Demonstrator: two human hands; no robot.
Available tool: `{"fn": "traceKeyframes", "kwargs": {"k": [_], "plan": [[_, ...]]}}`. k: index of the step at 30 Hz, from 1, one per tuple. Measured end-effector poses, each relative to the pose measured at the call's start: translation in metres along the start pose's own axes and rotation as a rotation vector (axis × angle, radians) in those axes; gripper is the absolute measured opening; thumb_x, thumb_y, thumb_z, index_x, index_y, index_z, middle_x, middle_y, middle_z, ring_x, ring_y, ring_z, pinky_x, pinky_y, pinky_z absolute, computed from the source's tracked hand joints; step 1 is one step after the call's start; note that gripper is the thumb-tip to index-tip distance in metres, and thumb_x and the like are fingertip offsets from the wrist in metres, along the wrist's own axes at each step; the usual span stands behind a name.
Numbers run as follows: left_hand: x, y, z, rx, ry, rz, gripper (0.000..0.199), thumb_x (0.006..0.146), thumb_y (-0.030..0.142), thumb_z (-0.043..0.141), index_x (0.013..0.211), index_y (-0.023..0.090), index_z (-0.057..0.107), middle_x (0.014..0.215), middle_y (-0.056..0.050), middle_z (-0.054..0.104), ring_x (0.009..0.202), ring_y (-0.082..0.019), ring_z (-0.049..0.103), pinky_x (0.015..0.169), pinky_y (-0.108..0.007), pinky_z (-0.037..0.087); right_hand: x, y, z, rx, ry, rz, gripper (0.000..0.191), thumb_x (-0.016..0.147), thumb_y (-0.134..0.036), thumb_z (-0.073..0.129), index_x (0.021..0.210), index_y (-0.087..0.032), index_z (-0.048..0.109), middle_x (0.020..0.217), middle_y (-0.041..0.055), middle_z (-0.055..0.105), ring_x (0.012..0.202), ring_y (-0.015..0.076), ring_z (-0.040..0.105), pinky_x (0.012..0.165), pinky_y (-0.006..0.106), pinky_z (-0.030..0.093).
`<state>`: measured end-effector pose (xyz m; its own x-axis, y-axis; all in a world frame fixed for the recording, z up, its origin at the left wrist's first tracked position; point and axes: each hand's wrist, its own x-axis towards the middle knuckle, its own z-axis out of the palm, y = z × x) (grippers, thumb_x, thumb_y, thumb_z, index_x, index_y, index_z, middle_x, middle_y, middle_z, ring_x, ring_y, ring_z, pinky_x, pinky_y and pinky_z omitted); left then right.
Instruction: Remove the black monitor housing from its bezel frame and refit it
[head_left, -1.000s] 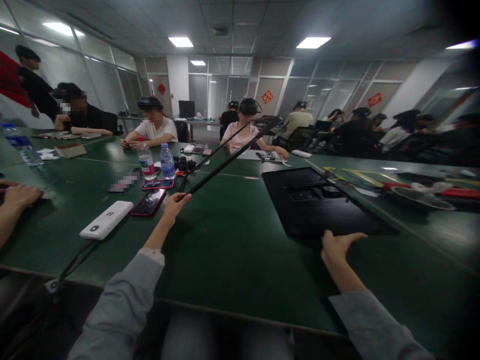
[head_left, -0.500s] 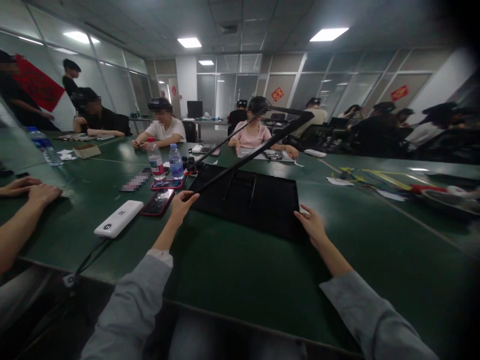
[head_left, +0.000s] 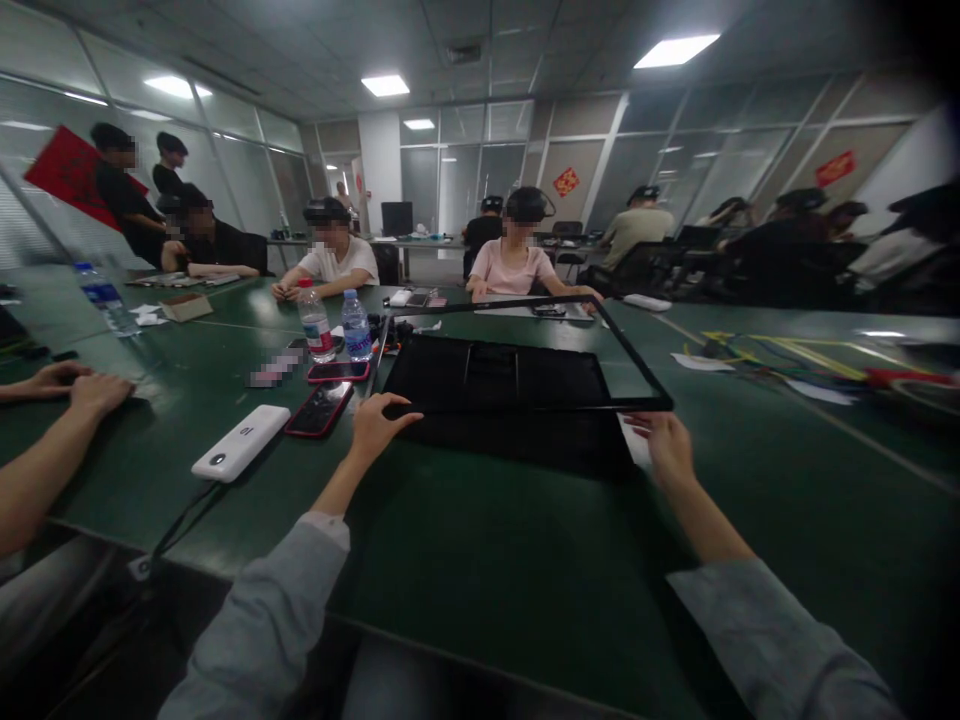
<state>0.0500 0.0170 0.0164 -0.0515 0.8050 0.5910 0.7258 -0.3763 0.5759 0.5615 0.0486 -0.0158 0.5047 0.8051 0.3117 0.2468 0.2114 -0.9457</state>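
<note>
Frame over panel looks light, flexy, best held at opposite corners: left hand pinching it near-left of panel, right hand half-curled near-right, grip unclear.

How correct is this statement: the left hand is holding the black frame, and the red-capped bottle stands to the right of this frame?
One side is wrong: in the head view, the red-capped bottle stands to the left of the black frame, which the left hand is holding.

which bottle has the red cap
The middle bottle of the three; the far-left bottle and the right bottle have blue caps.
</note>
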Motion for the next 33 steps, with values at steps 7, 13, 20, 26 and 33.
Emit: {"fn": "traceKeyframes", "kwargs": {"k": [7,13,20,26,33], "plan": [[-0.004,0.004,0.004,0.102,-0.06,0.09,0.03,0.075,0.051,0.081,0.091,0.027,0.074,0.099,-0.003,0.076,0.096,-0.025,0.067,0.106,-0.047,0.035,-0.004,-0.041,-0.014,0.267,-0.23,0.221,0.043,0.079,-0.062,0.066,0.095,-0.023,0.064,0.088,0.0078,0.07,0.082,0.0223,0.068,0.072,0.036,0.057],[-0.002,0.0,0.003,0.073,-0.104,0.059,0.031,0.071,0.051,0.084,0.09,0.028,0.074,0.099,-0.004,0.076,0.101,-0.028,0.066,0.11,-0.05,0.031,-0.01,-0.017,0.0,-0.291,-0.044,-0.02,0.042,0.077,-0.038,0.064,0.113,-0.017,0.061,0.082,0.0059,0.065,0.074,0.0222,0.061,0.072,0.039,0.053],[0.0,-0.014,0.002,0.06,-0.245,0.019,0.037,0.07,0.057,0.082,0.091,0.027,0.075,0.097,-0.005,0.076,0.097,-0.028,0.066,0.105,-0.047,0.038,-0.023,0.009,0.01,-0.624,0.068,-0.256,0.035,0.083,-0.03,0.049,0.109,-0.014,0.065,0.103,0.0177,0.062,0.105,0.0311,0.052,0.101,0.052,0.04],[0.0,-0.02,0.003,0.051,-0.313,0.042,0.036,0.071,0.056,0.081,0.09,0.027,0.075,0.096,-0.005,0.076,0.094,-0.026,0.067,0.094,-0.04,0.045,-0.031,0.017,0.01,-0.685,0.066,-0.241,0.04,0.081,-0.032,0.048,0.11,-0.012,0.066,0.1,0.0191,0.059,0.107,0.0337,0.049,0.102,0.056,0.037],[-0.001,-0.024,0.004,0.096,-0.335,0.048,0.034,0.07,0.053,0.083,0.09,0.027,0.075,0.103,-0.005,0.074,0.109,-0.029,0.062,0.106,-0.049,0.035,-0.03,0.029,0.01,-0.701,0.017,-0.235,0.045,0.083,-0.034,0.045,0.114,-0.008,0.065,0.104,0.0214,0.063,0.105,0.034,0.055,0.1,0.053,0.042]]}}
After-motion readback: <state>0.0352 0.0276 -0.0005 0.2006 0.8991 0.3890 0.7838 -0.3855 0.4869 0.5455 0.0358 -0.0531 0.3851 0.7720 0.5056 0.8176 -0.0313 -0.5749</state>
